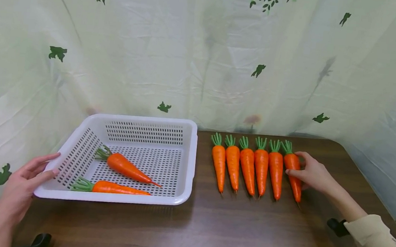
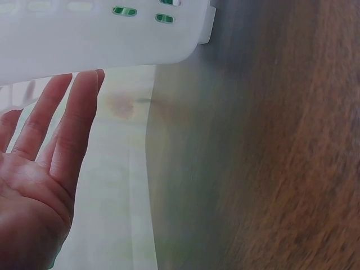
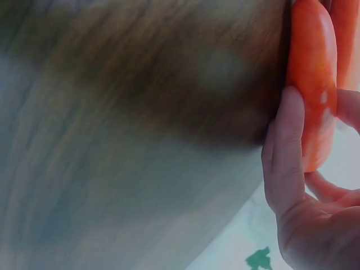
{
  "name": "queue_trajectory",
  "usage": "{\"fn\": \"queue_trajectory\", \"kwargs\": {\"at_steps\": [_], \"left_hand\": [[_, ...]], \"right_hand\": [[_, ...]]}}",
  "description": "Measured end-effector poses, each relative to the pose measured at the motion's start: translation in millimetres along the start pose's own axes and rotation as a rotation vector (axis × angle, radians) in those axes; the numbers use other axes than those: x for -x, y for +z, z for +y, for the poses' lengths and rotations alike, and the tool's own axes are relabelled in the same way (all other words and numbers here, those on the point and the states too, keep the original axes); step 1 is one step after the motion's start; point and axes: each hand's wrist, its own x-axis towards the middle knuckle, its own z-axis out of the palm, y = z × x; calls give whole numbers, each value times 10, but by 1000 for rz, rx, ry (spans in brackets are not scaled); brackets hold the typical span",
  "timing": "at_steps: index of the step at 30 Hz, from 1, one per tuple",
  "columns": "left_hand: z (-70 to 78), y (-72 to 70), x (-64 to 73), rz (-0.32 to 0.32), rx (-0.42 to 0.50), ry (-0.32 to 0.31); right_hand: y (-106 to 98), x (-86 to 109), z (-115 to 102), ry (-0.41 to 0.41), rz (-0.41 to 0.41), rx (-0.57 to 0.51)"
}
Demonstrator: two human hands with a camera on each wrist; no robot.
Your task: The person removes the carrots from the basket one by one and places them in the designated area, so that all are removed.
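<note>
A white perforated basket (image 1: pixel 112 200) stands at the left of the table, with two carrots inside: an upper carrot (image 1: pixel 126 167) lying slanted and a lower carrot (image 1: pixel 115 187) along the near wall. My left hand (image 1: pixel 27 180) holds the basket's left rim, thumb over the edge; in the left wrist view the fingers (image 2: pixel 79 121) reach up to the basket (image 2: pixel 112 42). To the right, several carrots lie side by side, green tops away from me. My right hand (image 1: pixel 310 171) grips the rightmost carrot (image 1: pixel 292 162) between thumb and fingers; the right wrist view shows this carrot (image 3: pixel 315 67) close up.
The brown wooden table (image 1: pixel 226 231) extends in front of the basket and the row. Another carrot (image 1: pixel 274 174) lies just left of the gripped one. A pale curtain (image 1: pixel 190 58) with green leaf prints hangs behind the table and at both sides.
</note>
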Motion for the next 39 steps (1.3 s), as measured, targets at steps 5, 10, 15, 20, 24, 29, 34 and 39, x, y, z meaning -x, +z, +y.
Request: {"fn": "queue_trajectory", "kwargs": {"at_steps": [5,10,15,20,24,29,34,39], "left_hand": [[-13,-4,5,2,-12,-3],[-2,3,4,-2,-13,22],[-7,16,13,4,-29,32],[-6,18,13,10,-34,33],[6,20,16,10,-32,28],[25,22,16,2,-27,35],[24,20,17,7,-24,28],[15,20,30,9,-32,22]], "right_hand": [[12,-24,-12,-16,-4,2],[0,-31,-20,-13,-14,6],[-55,9,-34,-14,-12,32],[-105,70,-74,-72,74,126],[-117,126,-143,-147,179,174],[-91,175,-288,-226,212,164],[-27,201,-483,-289,165,173],[49,231,-677,-329,109,162]]}}
